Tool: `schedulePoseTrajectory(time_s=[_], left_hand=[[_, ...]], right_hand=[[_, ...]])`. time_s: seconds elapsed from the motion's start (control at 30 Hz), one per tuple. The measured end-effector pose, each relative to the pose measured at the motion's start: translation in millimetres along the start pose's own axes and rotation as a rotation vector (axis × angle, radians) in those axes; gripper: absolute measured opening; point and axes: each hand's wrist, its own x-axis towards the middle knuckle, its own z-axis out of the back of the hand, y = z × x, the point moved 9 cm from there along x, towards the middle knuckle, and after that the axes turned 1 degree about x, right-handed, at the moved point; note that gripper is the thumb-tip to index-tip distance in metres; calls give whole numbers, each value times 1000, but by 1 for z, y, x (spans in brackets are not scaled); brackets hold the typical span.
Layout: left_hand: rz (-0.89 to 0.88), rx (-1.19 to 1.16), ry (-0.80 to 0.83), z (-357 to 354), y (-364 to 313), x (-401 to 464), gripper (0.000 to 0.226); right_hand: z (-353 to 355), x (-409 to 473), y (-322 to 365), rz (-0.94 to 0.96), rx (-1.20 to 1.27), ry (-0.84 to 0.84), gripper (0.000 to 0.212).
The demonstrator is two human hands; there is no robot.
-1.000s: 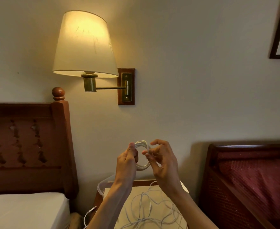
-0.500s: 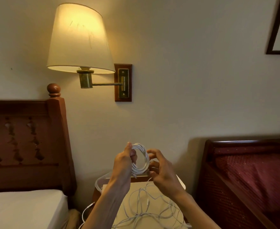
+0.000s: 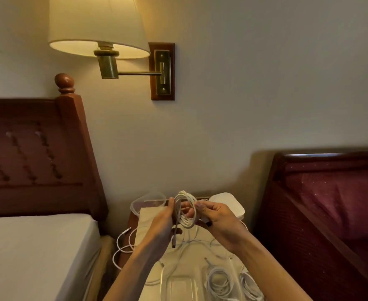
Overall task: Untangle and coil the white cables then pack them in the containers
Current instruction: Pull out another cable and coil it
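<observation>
A dark red carved wooden headboard [image 3: 33, 155] stands at 9 o'clock above a white-sheeted mattress [image 3: 35, 253], and a maroon upholstered wooden-framed seat [image 3: 335, 203] fills the 3 o'clock side. At 12 o'clock a cream-shaded brass wall lamp [image 3: 98, 25] glows on its wooden plaque.

Between the bed and the seat, at 6 o'clock, sits the small wooden table [image 3: 133, 218] under a pale sheet. On it lie loose white cables [image 3: 122, 246], some looping over its 9 o'clock edge, a clear plastic container [image 3: 178, 285] at the bottom edge, and two finished white coils [image 3: 220, 281] at its 3 o'clock side. A clear round lid or tub [image 3: 148, 203] and a white rounded box [image 3: 226, 203] stand at the far edge.

Above the table, the coiled white cable [image 3: 185, 211] hangs upright between the hands. The left hand [image 3: 159, 229] grips its 9 o'clock side, thumb up along the loops; a dark-tipped end dangles below. The right hand [image 3: 220, 222] pinches the 3 o'clock side, fingers curled around the strands.
</observation>
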Motion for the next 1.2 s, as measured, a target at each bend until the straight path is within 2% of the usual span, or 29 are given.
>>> schedulePoseTrajectory(time_s=[0.1,0.13,0.2,0.27,0.33,0.4,0.47,0.63,0.77,0.87,1.0,1.07,1.17,1.2], left_hand=[[95,48,-13,18,46,-4,59],[111,68,-70,32,62,-7,59],[98,129,-293,70,93,-16,50],[54,308,-487,103,117,-33,38],[3,539,-578,123,138,-49,32],[-110,707,-579,129,153,-58,30],[-202,849,-515,125,167,-63,31],[-216,945,-385,120,198,-66,41],[-228,1034,-336,116,214,-66,47],[-226,1062,-319,116,222,-66,32],[-233,1078,-324,116,223,-66,24],[-236,1084,-330,116,224,-66,24],[-234,1093,-339,116,226,-66,25],[-230,1095,-342,116,227,-67,25]], right_hand=[[0,-18,-26,-48,-91,-56,30],[1,-24,-37,-49,-167,-75,28],[-1,-36,-54,9,-375,-112,26],[-5,-46,-71,139,-616,-163,25],[-21,-55,-90,352,-963,-126,24],[-46,-64,-118,570,-1314,-17,17],[-60,-71,-152,652,-1486,106,9],[-52,-73,-203,563,-1580,270,7],[-43,-67,-218,394,-1620,420,18],[-44,-63,-226,271,-1631,601,16],[-46,-59,-224,248,-1740,698,17],[-49,-59,-221,288,-1768,654,13],[-51,-62,-201,354,-1540,330,9],[-51,-64,-198,331,-1463,232,15]])
